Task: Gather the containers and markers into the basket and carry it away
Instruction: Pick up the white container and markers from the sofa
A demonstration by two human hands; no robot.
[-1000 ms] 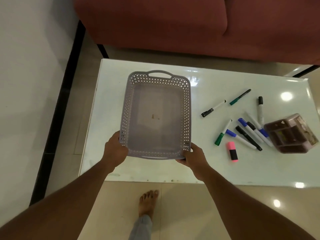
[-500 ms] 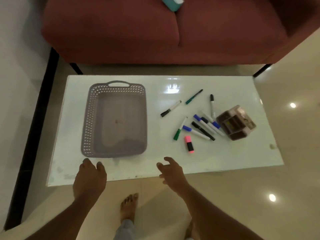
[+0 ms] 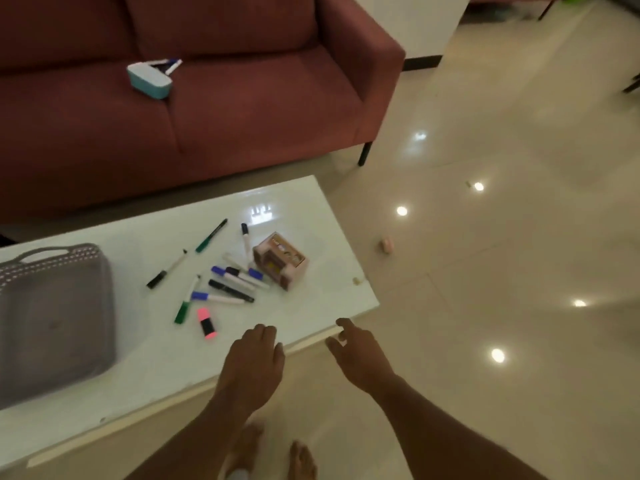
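Note:
An empty grey perforated basket [image 3: 52,327] stands at the left end of the white table [image 3: 166,368]. Several markers [image 3: 221,282] and a pink highlighter [image 3: 206,322] lie scattered mid-table, beside a pink compartment container [image 3: 280,262] tipped on its side. A teal-and-white container [image 3: 149,80] with markers next to it lies on the red sofa [image 3: 242,109]. My left hand [image 3: 254,362] hovers over the table's near edge, fingers relaxed, holding nothing. My right hand [image 3: 358,356] hangs just past the table's right corner, fingers loosely spread, empty.
The sofa runs along the far side of the table. Glossy tiled floor [image 3: 485,271] spreads to the right, with a small pink object [image 3: 387,244] lying on it. My bare feet [image 3: 277,455] stand at the table's near side.
Both hands let go of the basket, which stays on the table. The view swung right, and my hands shifted right toward the markers and the table corner.

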